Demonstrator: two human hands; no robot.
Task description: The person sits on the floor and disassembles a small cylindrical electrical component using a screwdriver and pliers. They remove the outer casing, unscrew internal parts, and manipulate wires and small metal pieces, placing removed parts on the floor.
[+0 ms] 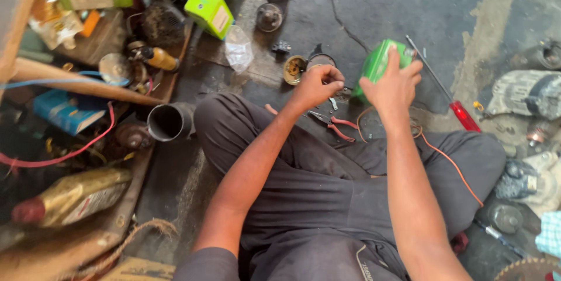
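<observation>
— Where are the hands?

— Both arms reach straight forward over the crossed legs (pixel 327 187), down to the floor (pixel 380 0). The right hand (pixel 392 85) lies palm down on top of the green box (pixel 377 61), fingers spread and curled over its upper edge, grasping it. The box stands on the floor, tilted.

— And the left?

— The left hand (pixel 318 85) is just left of the box, wrist bent, fingers curled in with thumb and fingertips pinched together. Whether they grip something small I cannot tell.

— What lies around the box?

— Red-handled pliers (pixel 334 124) just below it, near the knees. A screwdriver (pixel 444 91) with a red handle lies to its right. An orange wire (pixel 450 164) runs from below the box across the right leg. A round metal part (pixel 294 69) sits left of the box, beyond the left hand.
</observation>
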